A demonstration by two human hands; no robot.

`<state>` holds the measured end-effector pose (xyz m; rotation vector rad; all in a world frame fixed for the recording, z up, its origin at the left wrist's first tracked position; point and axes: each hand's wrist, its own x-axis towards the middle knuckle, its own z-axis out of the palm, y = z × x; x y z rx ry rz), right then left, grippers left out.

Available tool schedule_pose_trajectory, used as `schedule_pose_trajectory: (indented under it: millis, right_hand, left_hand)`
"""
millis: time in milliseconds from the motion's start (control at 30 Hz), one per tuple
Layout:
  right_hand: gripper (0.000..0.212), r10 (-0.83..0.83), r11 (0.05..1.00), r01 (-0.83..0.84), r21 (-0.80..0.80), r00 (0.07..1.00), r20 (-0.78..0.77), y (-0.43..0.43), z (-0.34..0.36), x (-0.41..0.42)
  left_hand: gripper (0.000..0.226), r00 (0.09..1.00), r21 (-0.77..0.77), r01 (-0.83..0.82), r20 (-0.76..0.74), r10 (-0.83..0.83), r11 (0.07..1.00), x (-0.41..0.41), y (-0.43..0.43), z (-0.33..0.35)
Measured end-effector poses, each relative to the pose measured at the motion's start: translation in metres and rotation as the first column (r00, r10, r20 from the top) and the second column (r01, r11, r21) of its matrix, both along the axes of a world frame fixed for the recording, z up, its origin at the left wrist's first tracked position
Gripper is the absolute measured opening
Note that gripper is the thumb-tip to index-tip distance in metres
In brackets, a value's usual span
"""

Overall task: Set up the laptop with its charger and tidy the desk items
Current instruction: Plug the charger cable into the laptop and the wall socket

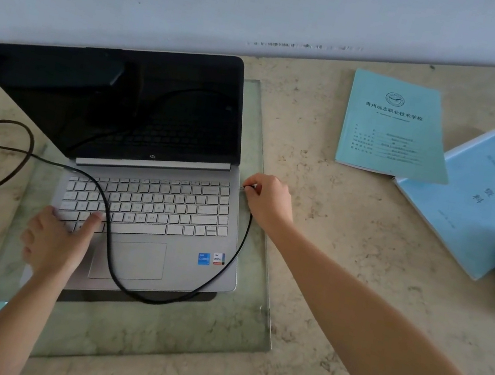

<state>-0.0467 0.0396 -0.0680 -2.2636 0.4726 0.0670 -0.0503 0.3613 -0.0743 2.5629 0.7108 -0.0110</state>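
Silver laptop (186,262) (screen dark), black charger cable (153,302) across keys (170,203); right hand (266,202) pinches plug (248,186), prob. at laptop's edge; left hand (55,239) rests flat.

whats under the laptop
The open silver laptop sits on a clear greenish glass sheet, which lies on the beige marble desk. A dark strip shows below its front edge; the rest beneath is covered.
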Motion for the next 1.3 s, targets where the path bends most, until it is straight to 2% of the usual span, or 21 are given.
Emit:
schedule_pose_trajectory:
  millis: [233,367,533,767,933,1133,1300]
  right_hand:
    - [0.02,-0.033,0.999,0.033,0.03,0.999,0.005,0.003,0.001,0.001]
    - [0.019,-0.04,0.999,0.04,0.033,0.999,0.022,0.003,0.0,0.0]
    - [0.022,0.046,0.997,-0.044,-0.06,0.999,0.028,0.002,0.0,-0.002]
    - [0.015,0.133,0.974,-0.137,-0.178,0.99,-0.034,-0.001,0.005,0.008]
    - [0.012,0.195,0.943,-0.198,-0.267,0.98,-0.041,0.002,0.003,0.006]
    - [0.015,0.195,0.95,-0.198,-0.241,0.98,-0.039,0.003,0.003,0.007]
    - [0.014,0.212,0.94,-0.214,-0.265,0.977,-0.034,0.0,0.002,0.005]
  left_hand:
    - [0.063,1.0,-0.017,0.011,0.018,-0.011,1.0,-0.002,0.001,0.003]
    - [0.069,1.0,-0.013,0.02,0.012,-0.02,1.0,-0.003,0.002,0.004]
    - [0.08,0.999,-0.018,0.033,0.024,-0.032,0.999,-0.005,0.0,0.006]
    - [0.087,1.0,-0.032,0.016,0.023,-0.016,0.999,-0.007,-0.003,0.011]
    - [0.087,1.0,-0.028,0.009,0.026,-0.008,1.0,-0.006,-0.006,0.01]
    - [0.084,0.999,-0.018,0.011,0.035,-0.01,1.0,-0.007,-0.006,0.009]
    - [0.069,0.998,-0.001,0.039,0.047,-0.039,0.999,-0.007,-0.001,0.004]
